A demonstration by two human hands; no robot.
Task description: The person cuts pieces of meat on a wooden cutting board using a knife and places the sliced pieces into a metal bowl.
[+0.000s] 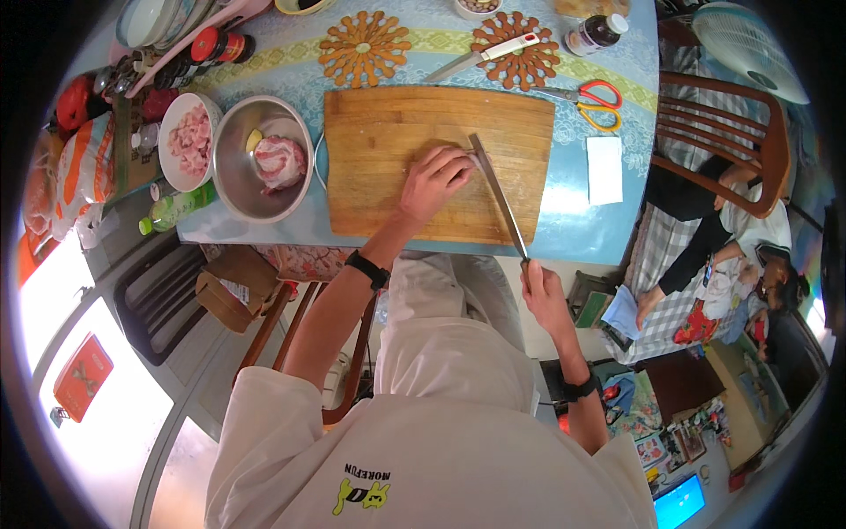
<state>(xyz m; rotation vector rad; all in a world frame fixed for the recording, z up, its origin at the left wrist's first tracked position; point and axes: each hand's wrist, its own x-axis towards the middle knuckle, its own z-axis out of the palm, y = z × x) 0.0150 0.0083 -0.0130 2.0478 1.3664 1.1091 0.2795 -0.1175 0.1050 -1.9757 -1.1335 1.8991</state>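
A knife [500, 195] with a long blade is in my right hand [543, 297], which is closed round its handle near the table's front edge. The blade reaches over the wooden cutting board [377, 192]. My left hand [437, 180] rests on the board with bent fingers, its fingertips beside the blade near the tip. A small pale piece shows at those fingertips; what it is, I cannot tell. Left of the board stands a steel bowl [228, 159] with a piece of raw meat [280, 162] and a yellowish piece [254, 139]. A white bowl [168, 169] beside it holds cut raw meat [192, 142].
Behind the board lie a white-handled knife [486, 57] and two wooden trivets [363, 47]. Scissors [598, 104], a white paper [604, 170] and a dark bottle [595, 34] are at the right. A green bottle [177, 207] lies front left. Beyond the table, a person [753, 218] sits at the right.
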